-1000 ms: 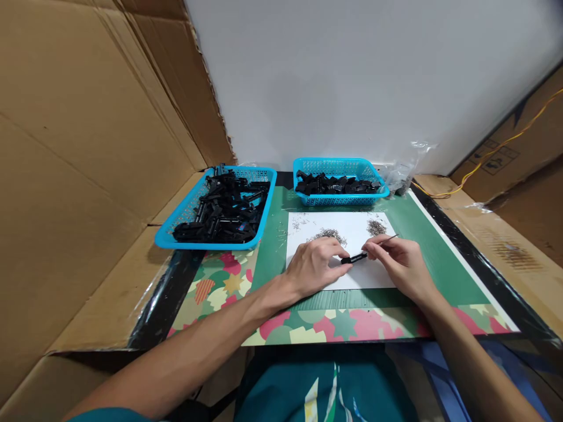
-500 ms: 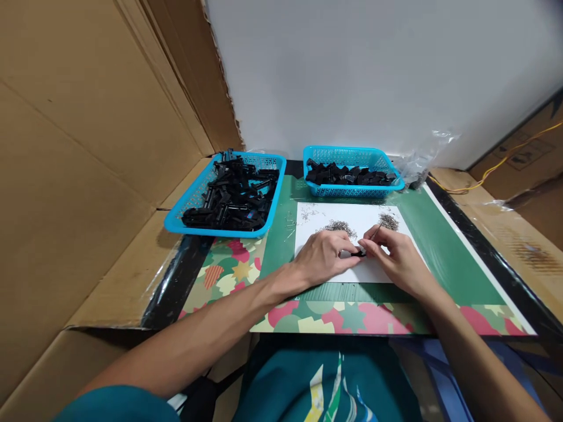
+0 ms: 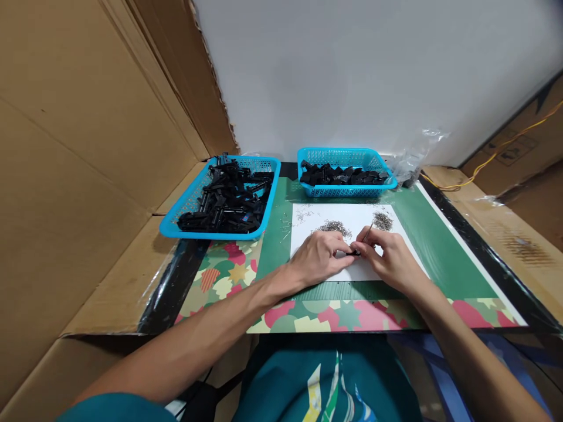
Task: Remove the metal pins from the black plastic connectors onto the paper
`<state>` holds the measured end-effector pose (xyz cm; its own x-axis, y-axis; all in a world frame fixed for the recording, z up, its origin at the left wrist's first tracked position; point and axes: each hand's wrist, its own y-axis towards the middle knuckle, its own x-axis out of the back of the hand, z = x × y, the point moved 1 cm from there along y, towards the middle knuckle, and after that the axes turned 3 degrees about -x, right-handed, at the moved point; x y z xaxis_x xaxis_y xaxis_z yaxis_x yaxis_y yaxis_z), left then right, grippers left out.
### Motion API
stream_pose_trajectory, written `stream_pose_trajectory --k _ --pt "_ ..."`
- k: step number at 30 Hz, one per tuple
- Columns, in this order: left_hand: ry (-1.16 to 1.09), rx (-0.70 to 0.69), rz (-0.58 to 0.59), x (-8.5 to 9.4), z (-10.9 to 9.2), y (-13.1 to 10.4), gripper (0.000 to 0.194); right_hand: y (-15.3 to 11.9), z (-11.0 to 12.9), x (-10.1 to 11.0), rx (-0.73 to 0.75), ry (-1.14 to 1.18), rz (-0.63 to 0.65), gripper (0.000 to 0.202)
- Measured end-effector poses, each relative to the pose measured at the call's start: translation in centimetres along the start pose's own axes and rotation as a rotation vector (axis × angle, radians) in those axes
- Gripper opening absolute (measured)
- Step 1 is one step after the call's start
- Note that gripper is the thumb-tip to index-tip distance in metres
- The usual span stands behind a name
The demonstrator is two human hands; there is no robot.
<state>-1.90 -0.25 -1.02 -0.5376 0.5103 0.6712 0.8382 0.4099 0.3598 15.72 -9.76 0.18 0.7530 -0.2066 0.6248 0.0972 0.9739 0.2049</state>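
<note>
My left hand (image 3: 320, 255) rests over a white sheet (image 3: 316, 274), thumb and fingers closed on a small black part (image 3: 353, 253). Close against it from the right, my right hand (image 3: 389, 258) pinches a thin metal tool (image 3: 368, 232) that slants up between the fingers; its lower tip is hidden. The fingertips of both hands nearly meet at the black part. Just beyond my left hand lies a pile of tiny metal pieces (image 3: 334, 227). A second pile of tiny metal pieces (image 3: 382, 221) sits behind my right hand.
A blue basket (image 3: 259, 235) full of long black parts stands at the left. Another blue basket (image 3: 347, 191) with smaller black parts is at the back. Beside it lies a clear plastic bag (image 3: 411, 167). Cardboard (image 3: 79, 146) walls off the left side, and a yellow cable (image 3: 479, 170) runs at the right.
The view has shifted slightly. My right hand has tilted the thin tool more upright and more of it shows. My left hand keeps its grip on the black part.
</note>
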Motion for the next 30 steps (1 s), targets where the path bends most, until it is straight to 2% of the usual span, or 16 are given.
stream_pose_trajectory --k 8,9,11,13,15,16,18,19,21,23,26,28,30 --pt "-0.052 0.012 -0.061 -0.1 0.3 0.1 0.010 0.2 0.3 -0.6 0.022 0.056 0.004 0.024" --pt "-0.057 0.016 -0.071 -0.1 0.3 0.1 0.010 0.0 0.4 -0.5 0.020 0.089 -0.029 0.027" --pt "-0.081 0.050 -0.124 0.2 0.1 0.0 0.007 -0.4 0.3 -0.2 -0.011 0.172 -0.194 0.035" --pt "-0.066 0.086 -0.220 0.8 0.1 0.2 0.011 -1.1 -0.2 0.4 -0.080 0.236 -0.304 0.038" --pt "-0.003 0.093 -0.306 2.1 0.0 0.7 0.015 -1.9 -1.0 1.0 -0.134 0.274 -0.268 0.042" --pt "0.045 0.094 -0.340 3.1 -0.1 1.2 0.015 -2.3 -1.5 1.1 -0.162 0.283 -0.170 0.045" --pt "0.155 0.109 -0.405 5.3 -0.3 2.7 0.017 -3.0 -2.3 1.1 -0.202 0.299 -0.011 0.049" --pt "0.210 0.122 -0.439 6.6 -0.4 3.8 0.019 -3.3 -2.7 1.0 -0.212 0.316 0.016 0.048" --pt "0.268 0.147 -0.485 8.8 -0.5 6.5 0.020 -3.6 -3.2 0.6 -0.213 0.350 0.022 0.045" --pt "0.282 0.159 -0.465 10.3 -0.5 9.7 0.019 -3.8 -3.3 0.3 -0.205 0.384 0.005 0.043" --pt "0.288 0.173 -0.403 10.8 -0.1 14.6 0.018 -3.9 -3.3 0.3 -0.211 0.452 0.005 0.041" --pt "0.341 0.183 -0.319 10.1 0.4 17.6 0.019 -4.1 -3.2 0.5 -0.217 0.495 0.014 0.040" --pt "0.396 0.221 -0.182 9.0 1.2 20.0 0.020 -4.4 -3.1 0.8 -0.221 0.519 0.015 0.039"
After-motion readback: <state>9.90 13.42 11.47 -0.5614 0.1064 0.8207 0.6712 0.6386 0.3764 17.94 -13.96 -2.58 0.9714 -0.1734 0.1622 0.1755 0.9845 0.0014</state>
